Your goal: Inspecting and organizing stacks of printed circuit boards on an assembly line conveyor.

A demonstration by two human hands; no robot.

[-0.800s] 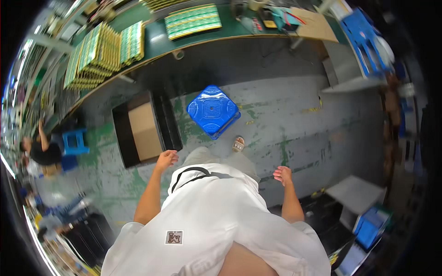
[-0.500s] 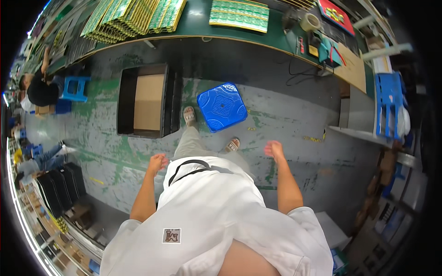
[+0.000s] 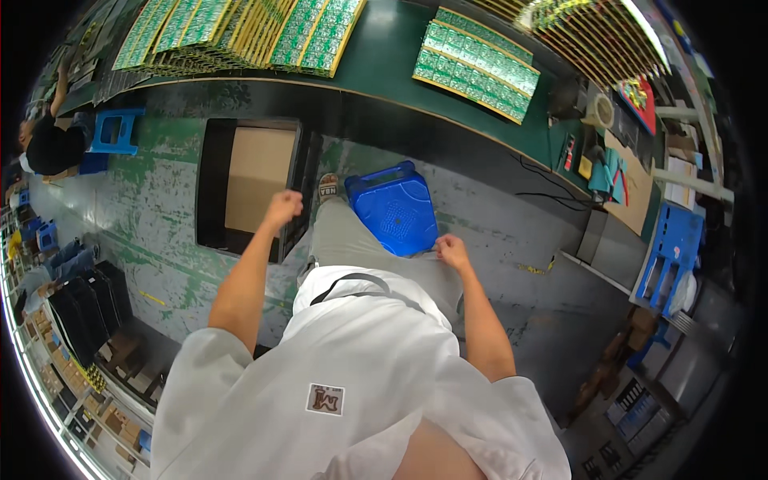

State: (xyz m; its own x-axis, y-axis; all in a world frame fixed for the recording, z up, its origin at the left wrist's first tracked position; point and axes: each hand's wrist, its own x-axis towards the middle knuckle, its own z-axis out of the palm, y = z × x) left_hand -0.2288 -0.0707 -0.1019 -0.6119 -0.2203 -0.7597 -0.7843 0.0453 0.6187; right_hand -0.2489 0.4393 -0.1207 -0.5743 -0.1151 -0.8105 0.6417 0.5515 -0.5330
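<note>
I locate the blue, square-topped, moulded-plastic stool (image 3: 396, 218) before the wearer's legs (image 3: 349, 234), short of the dark green workbench (image 3: 384, 50). Right hand (image 3: 453, 250): fingers bent at the stool's near right corner; I cannot tell whether they grip it. Left hand (image 3: 283, 211): loosely curled, nothing visible in it, over the edge of the black rectangular box (image 3: 214, 180). Assessment: stool likely light, stiff, sturdy, its glossy top slippery; best held under opposite rims.

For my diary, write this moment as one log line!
left hand: near black box | right hand: by blue stool, touch unclear | green boards: on table
</note>
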